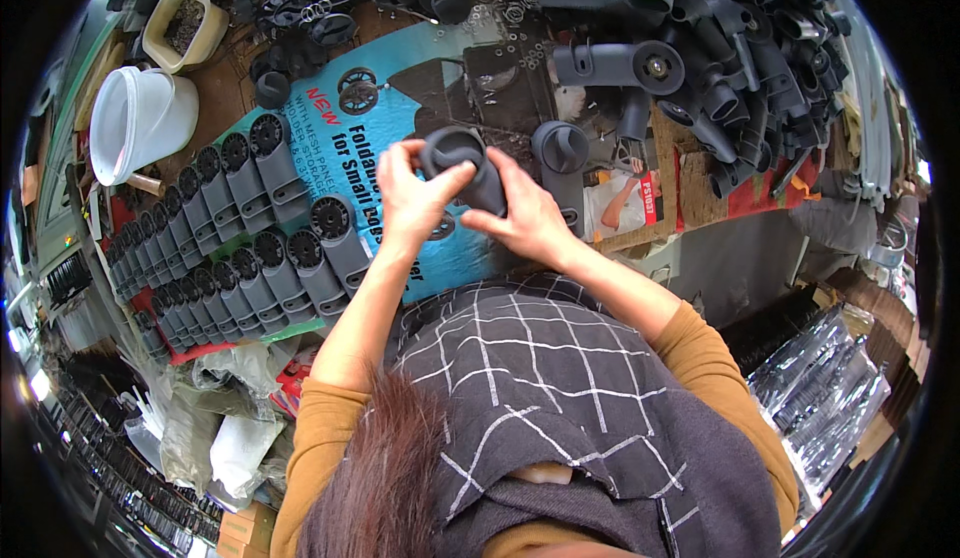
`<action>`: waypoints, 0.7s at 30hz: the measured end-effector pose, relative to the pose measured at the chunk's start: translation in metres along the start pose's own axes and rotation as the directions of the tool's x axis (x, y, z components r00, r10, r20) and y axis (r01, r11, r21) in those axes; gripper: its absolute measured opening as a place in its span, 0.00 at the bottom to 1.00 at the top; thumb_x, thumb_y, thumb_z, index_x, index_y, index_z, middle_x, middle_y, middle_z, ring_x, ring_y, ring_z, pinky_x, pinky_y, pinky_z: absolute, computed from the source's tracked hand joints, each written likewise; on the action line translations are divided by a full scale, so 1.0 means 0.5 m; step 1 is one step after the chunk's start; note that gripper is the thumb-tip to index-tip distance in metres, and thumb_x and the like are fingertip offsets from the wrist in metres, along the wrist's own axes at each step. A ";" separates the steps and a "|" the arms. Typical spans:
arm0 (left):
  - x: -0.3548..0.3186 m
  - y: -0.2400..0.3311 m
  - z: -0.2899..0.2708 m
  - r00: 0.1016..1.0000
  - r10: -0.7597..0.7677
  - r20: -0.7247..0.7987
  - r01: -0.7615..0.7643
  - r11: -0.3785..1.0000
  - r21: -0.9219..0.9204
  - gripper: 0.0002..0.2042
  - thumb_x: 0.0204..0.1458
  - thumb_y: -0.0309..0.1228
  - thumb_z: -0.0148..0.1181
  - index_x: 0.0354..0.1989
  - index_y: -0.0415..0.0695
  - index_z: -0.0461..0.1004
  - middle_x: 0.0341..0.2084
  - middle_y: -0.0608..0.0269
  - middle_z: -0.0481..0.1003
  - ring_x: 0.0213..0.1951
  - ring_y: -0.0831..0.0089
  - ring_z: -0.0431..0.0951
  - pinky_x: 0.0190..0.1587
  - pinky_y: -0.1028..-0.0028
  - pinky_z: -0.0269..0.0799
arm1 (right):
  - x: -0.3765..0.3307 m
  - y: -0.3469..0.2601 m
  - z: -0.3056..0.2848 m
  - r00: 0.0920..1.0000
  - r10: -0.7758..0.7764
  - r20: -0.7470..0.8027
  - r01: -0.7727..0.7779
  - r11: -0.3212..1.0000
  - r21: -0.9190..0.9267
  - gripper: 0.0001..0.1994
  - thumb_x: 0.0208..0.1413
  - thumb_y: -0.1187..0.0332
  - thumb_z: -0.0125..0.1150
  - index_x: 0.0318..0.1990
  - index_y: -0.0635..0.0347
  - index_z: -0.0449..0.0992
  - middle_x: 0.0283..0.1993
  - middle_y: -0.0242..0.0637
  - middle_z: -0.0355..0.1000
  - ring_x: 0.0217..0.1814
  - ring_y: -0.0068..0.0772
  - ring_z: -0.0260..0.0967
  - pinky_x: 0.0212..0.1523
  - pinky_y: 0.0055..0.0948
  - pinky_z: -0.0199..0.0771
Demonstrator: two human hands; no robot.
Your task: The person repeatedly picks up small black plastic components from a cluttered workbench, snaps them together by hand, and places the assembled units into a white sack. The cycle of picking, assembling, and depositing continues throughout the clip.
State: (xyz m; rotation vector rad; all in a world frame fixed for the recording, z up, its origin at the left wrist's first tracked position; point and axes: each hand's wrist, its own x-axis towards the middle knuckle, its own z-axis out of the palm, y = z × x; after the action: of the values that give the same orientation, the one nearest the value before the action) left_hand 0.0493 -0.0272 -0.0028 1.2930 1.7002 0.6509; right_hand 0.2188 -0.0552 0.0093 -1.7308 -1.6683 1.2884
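A dark grey plastic part (487, 190) sits between the person's two hands, in front of the body, its round knob (452, 145) facing up. The left hand (412, 196) closes on it from the left, with the thumb on the knob. The right hand (530, 220) is wrapped around its other side, fingers along the body of the part.

Just beyond the right hand's fingers lies a second knobbed part (560, 148), apart from the hand. Left of the left hand, two rows of grey housings (240, 193) topped with black wheel-like discs run outward, the nearest close to the left wrist.

Under the hands, a blue printed sheet (405, 53) covers part of a brown work surface (230, 83). Beyond the fingertips lie loose black knobs (340, 28) and small rings (510, 48). Farther out, past the left hand, stand a white bucket (165, 113) and a squarish tub (150, 36) of small pieces. Past the right hand rises a heap of dark grey tubular parts (720, 68).

Beside the right forearm, below the surface, lie bundles in clear plastic (820, 388); left of the left forearm are crumpled plastic bags (240, 453) and cardboard boxes (247, 528).
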 end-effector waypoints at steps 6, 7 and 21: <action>-0.036 0.040 -0.020 0.980 0.155 -0.124 -0.196 0.859 -0.473 0.38 0.55 0.65 0.40 0.47 0.35 0.70 0.40 0.60 0.74 0.43 0.72 0.71 0.48 0.73 0.65 | -0.058 -0.095 -0.025 0.941 0.103 0.322 -0.302 0.682 0.666 0.27 0.48 0.58 0.64 0.51 0.64 0.65 0.35 0.38 0.73 0.36 0.23 0.70 0.39 0.26 0.71; -0.039 0.046 -0.022 0.992 0.107 -0.069 -0.128 0.858 -0.498 0.38 0.55 0.66 0.38 0.48 0.36 0.70 0.40 0.61 0.73 0.43 0.72 0.71 0.48 0.73 0.65 | -0.061 -0.102 -0.027 0.949 0.087 0.304 -0.274 0.707 0.652 0.27 0.48 0.58 0.64 0.51 0.64 0.65 0.35 0.38 0.73 0.36 0.24 0.70 0.39 0.26 0.71; -0.057 0.087 -0.016 0.975 -0.203 0.091 0.175 0.447 -0.877 0.28 0.62 0.54 0.35 0.40 0.40 0.74 0.35 0.58 0.77 0.39 0.69 0.76 0.46 0.70 0.71 | -0.069 -0.111 -0.042 0.983 0.101 0.153 -0.164 0.857 0.488 0.31 0.48 0.51 0.62 0.52 0.65 0.63 0.33 0.41 0.74 0.35 0.34 0.73 0.38 0.33 0.71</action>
State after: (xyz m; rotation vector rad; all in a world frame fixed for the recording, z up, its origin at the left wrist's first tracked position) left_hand 0.0656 -0.0391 0.0459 0.3107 1.1564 1.2048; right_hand 0.2101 -0.0702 0.0759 -1.4872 -1.1370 1.7376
